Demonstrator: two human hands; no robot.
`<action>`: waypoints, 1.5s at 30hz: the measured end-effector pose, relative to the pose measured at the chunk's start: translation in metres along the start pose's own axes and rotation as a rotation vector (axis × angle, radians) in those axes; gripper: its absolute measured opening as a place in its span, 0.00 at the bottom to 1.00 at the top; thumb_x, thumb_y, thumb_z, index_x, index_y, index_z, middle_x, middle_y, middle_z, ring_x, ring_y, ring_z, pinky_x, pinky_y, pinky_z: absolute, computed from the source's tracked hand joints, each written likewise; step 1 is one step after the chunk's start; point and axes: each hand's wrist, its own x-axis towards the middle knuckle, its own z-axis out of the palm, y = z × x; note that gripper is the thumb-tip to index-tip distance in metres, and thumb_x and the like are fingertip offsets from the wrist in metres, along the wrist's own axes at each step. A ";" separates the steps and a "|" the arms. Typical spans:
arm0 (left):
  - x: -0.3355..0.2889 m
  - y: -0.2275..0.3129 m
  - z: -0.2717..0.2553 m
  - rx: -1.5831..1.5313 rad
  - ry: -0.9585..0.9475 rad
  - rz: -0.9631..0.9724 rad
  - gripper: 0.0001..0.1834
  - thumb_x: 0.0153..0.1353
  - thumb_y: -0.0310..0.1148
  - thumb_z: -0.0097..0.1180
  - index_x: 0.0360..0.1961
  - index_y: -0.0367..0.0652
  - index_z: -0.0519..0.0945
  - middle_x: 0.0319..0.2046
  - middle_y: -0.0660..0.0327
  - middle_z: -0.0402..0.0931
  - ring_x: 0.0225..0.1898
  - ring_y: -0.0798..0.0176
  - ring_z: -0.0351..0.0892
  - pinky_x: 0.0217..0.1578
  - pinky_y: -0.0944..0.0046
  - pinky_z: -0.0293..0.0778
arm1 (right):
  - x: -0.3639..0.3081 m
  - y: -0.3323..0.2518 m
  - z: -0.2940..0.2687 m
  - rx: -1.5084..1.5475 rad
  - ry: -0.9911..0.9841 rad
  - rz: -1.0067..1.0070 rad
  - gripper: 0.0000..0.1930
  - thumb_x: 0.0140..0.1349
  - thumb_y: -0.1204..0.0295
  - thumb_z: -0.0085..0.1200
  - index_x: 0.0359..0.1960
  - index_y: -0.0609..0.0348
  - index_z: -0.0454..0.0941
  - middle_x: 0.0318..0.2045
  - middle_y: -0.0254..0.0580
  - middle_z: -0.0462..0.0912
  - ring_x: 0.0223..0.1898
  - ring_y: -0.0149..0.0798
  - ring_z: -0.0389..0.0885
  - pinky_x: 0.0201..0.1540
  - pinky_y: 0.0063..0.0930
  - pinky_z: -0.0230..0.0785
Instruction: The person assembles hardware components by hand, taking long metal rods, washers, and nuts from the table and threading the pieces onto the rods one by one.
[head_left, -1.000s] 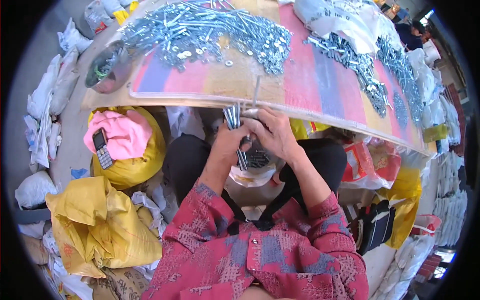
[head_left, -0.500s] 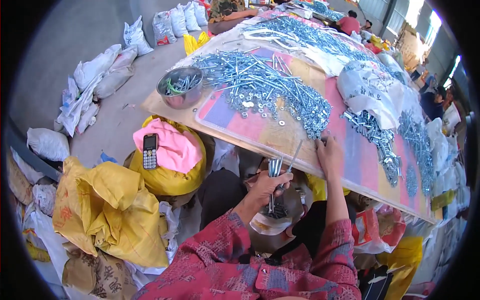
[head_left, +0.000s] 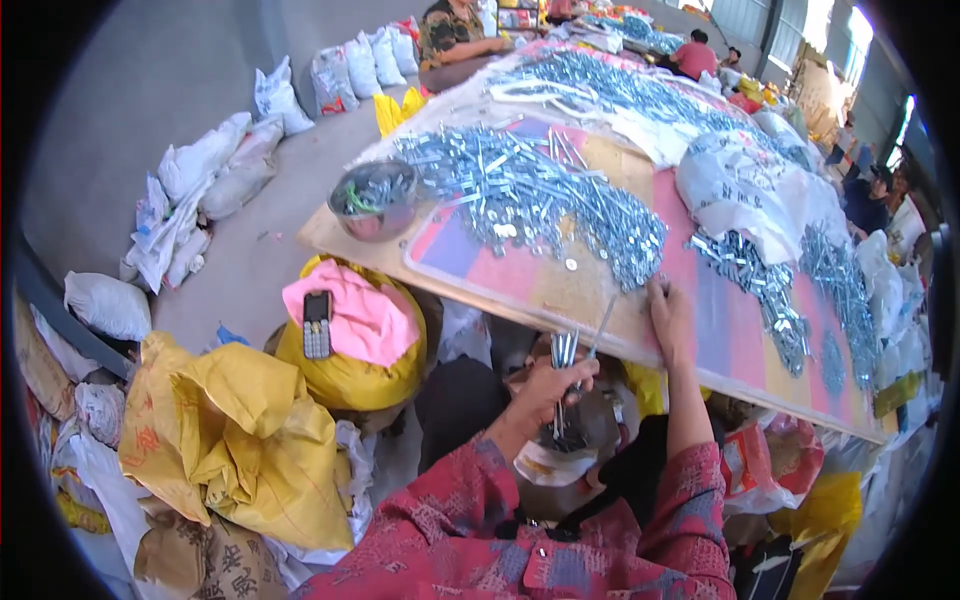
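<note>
Left hand [head_left: 550,390]: closed around an upright bundle of metal rods [head_left: 564,350]; a single rod [head_left: 606,320] slants out toward 1 o'clock.
Right hand [head_left: 674,320]: at 2 o'clock from the left, fingertips beside the washer pile [head_left: 628,250]; whether they pinch anything cannot be told.
Container [head_left: 545,466]: pale-rimmed, at 6 o'clock below the bundle.
Table [head_left: 545,285]: carries the washer pile, at 11 o'clock from the right hand.
Bowl [head_left: 385,225]: metal, on the table, between 10 and 11 o'clock from the left hand.
</note>
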 end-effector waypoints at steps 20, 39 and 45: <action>-0.007 0.024 0.003 0.118 -0.143 -0.086 0.09 0.58 0.32 0.63 0.36 0.38 0.81 0.21 0.65 0.75 0.21 0.76 0.69 0.15 0.76 0.57 | -0.034 -0.051 -0.019 0.738 -0.381 0.170 0.13 0.67 0.65 0.51 0.33 0.64 0.78 0.18 0.28 0.72 0.19 0.20 0.63 0.23 0.16 0.51; -0.009 0.028 -0.008 0.058 0.041 0.136 0.06 0.54 0.29 0.63 0.29 0.37 0.79 0.20 0.62 0.76 0.16 0.74 0.67 0.15 0.74 0.57 | -0.093 -0.081 0.000 0.043 0.028 -0.156 0.11 0.63 0.67 0.51 0.36 0.64 0.79 0.29 0.52 0.80 0.32 0.55 0.79 0.34 0.41 0.70; 0.006 0.022 -0.008 -0.117 0.059 0.190 0.04 0.55 0.27 0.60 0.29 0.37 0.78 0.23 0.62 0.77 0.18 0.74 0.70 0.18 0.73 0.63 | -0.102 -0.103 0.015 -0.269 0.040 -0.599 0.05 0.50 0.73 0.52 0.27 0.60 0.77 0.32 0.53 0.79 0.40 0.54 0.78 0.41 0.45 0.68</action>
